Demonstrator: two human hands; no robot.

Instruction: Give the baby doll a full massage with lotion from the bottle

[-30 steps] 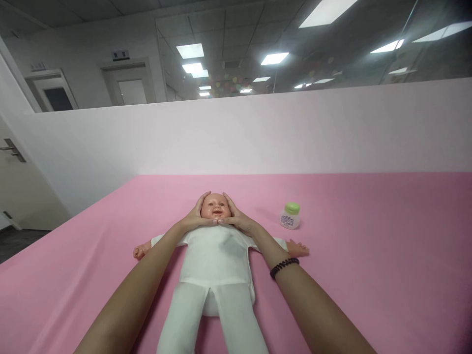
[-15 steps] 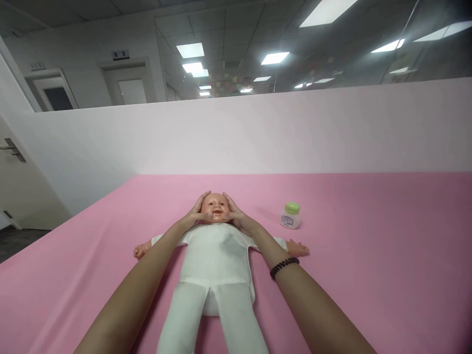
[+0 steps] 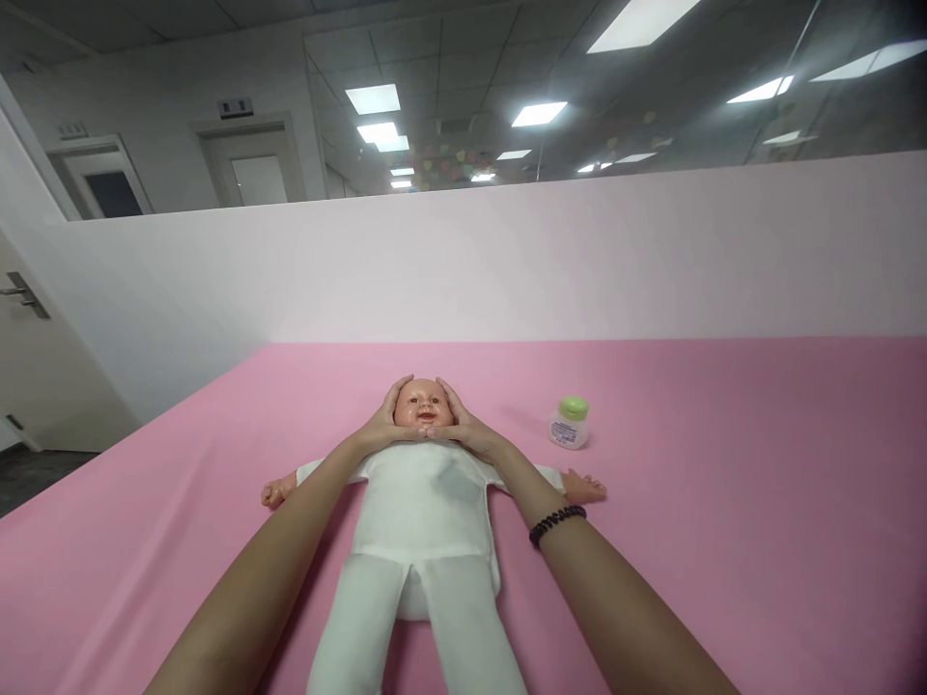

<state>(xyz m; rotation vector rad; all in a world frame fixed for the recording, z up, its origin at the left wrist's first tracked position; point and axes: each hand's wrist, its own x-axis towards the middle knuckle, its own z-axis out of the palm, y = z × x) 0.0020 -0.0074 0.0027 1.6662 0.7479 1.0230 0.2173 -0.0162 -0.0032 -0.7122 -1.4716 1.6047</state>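
Head view shows a baby doll point(image 3: 426, 500) lying face-up on the pink worktop point(image 3: 710, 463), head towards the far edge; left hand point(image 3: 379, 427) and right hand point(image 3: 473, 430), open and curved, cup its head from either side.

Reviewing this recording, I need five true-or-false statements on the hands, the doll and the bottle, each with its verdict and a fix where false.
1. The left hand and right hand cup opposite sides of the head of the doll. True.
2. The doll lies face down. False: it lies face up on the pink surface.
3. The bottle stands upright, out of both hands. True.
4. Both thumbs cover the doll's eyes. False: the thumbs are low, their tips close together by the chin.
5. A dark coiled band circles the right arm. True.
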